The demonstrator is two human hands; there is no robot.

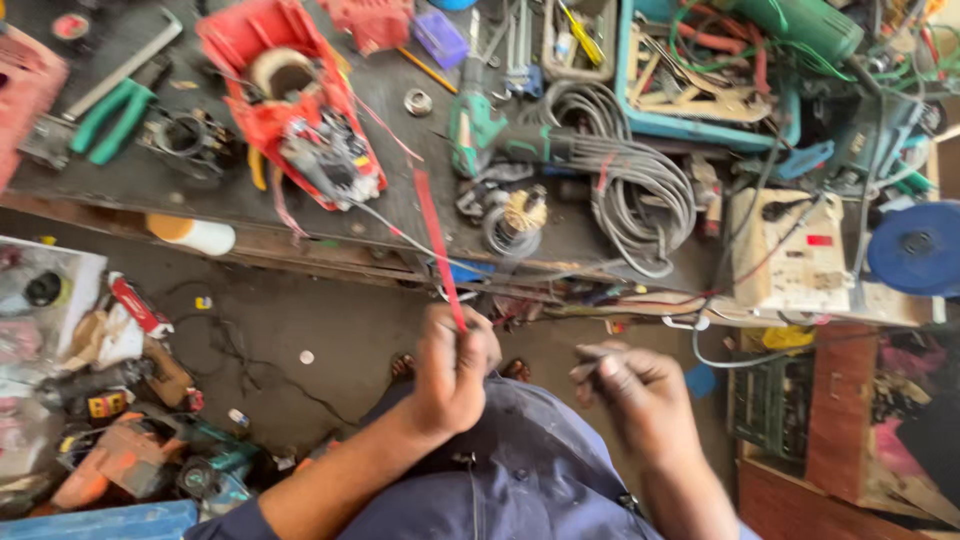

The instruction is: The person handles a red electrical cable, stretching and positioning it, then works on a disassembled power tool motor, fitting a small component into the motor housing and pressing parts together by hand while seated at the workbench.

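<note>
Two hands at work — my left hand (pixel 452 372) pinched on the red wire (pixel 437 245), my right hand (pixel 632 392) loosely curled, apparently empty — wire still joined to the red tool (pixel 290 95) on the bench (pixel 150 185).

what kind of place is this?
Likely a power-tool repair workshop: an opened red tool housing with its wiring exposed, a green drill beside coiled grey cable on a cluttered workbench. The left hand holds a red wire.

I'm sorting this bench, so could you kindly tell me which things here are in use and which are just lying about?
In use:
- red wire, pinched in the left hand
- right hand, beside it; what its fingers hold is too blurred to tell
- red opened tool casing, which the wire seems to run to

Lying about:
- green pliers
- grey cable coil
- green power drill
- blue disc
</note>
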